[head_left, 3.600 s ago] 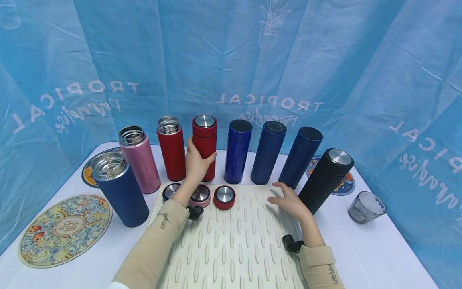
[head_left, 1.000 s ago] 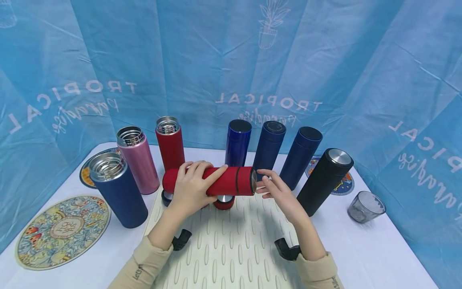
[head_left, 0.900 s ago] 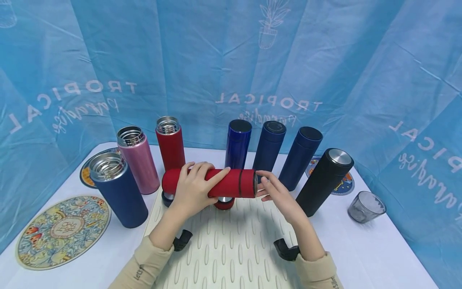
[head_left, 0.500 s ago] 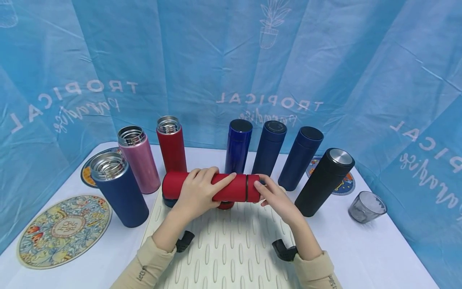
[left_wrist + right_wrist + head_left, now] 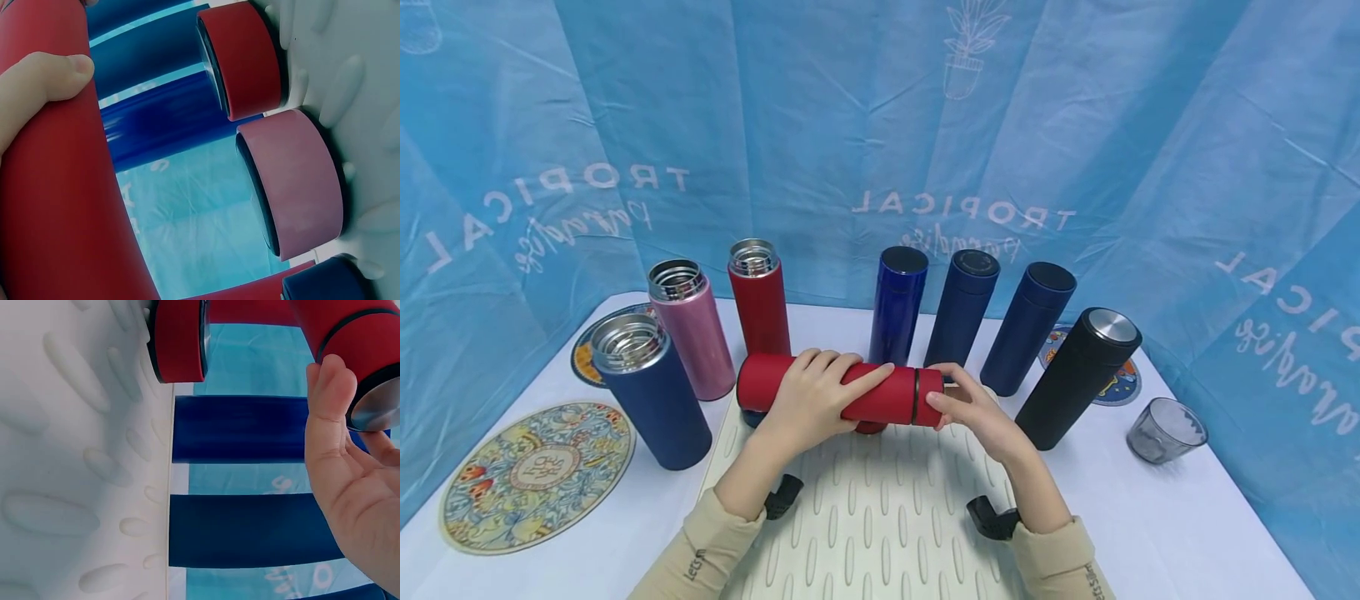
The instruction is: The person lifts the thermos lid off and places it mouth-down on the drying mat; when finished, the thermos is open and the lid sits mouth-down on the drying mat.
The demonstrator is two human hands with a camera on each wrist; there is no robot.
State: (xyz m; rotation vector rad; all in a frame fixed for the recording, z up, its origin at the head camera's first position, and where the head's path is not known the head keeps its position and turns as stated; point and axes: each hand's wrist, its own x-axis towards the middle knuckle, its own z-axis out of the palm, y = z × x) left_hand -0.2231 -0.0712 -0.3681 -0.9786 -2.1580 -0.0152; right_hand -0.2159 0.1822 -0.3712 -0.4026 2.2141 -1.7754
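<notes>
A red thermos bottle (image 5: pixel 880 393) lies sideways in the air above the ridged mat, its lid end toward the right. My left hand (image 5: pixel 811 396) grips its body from above, thumb along the near side. With thumb and fingers, my right hand (image 5: pixel 977 412) pinches the red lid (image 5: pixel 929 408), below the dark ring that parts lid from body. In the right wrist view the lid's silvery top (image 5: pixel 380 407) faces my palm. Beneath the bottle, a red lid (image 5: pixel 242 59), a pink lid (image 5: pixel 297 184) and a navy lid (image 5: pixel 328 278) sit on the mat.
Open-mouthed navy (image 5: pixel 655 400), pink (image 5: pixel 696 342) and red (image 5: pixel 762 308) bottles stand at left. Capped blue (image 5: pixel 897 308), navy (image 5: pixel 958 312) and black (image 5: pixel 1071 383) bottles stand at right. A glass cup (image 5: pixel 1165 432) is far right. The cream mat (image 5: pixel 865 517) lies in front.
My left hand has lifted the capped red bottle from the back row and tipped it sideways over the mat. My right hand has come in and taken hold of its lid.
</notes>
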